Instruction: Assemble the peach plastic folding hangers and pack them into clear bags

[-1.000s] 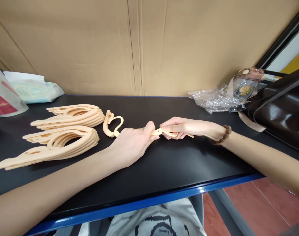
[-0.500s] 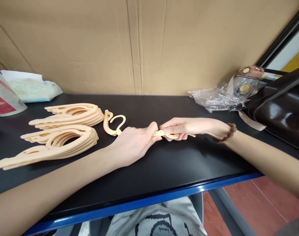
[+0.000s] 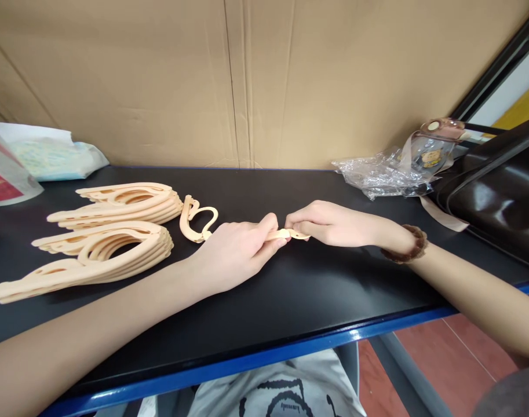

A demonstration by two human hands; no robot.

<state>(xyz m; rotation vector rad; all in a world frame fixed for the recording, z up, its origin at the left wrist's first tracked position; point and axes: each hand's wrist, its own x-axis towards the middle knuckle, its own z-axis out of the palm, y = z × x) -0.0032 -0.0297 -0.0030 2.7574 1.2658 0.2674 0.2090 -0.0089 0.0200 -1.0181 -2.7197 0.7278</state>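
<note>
My left hand and my right hand meet at the middle of the black table. Both are closed on one thin peach plastic hanger piece, which shows only between the fingertips. Just left of my left hand lies a peach hook part flat on the table. Further left sit two stacks of peach hanger arms, the nearer stack and the farther stack. A brown hair tie circles my right wrist.
A cardboard wall backs the table. Crumpled clear plastic and a clear bottle lie at the back right beside a dark brown bag. Packets sit at the back left. The table's blue front edge is near me.
My right hand has turned palm-down and closed further over the piece, hiding the end that stuck out to the right. The left hand has barely moved.
</note>
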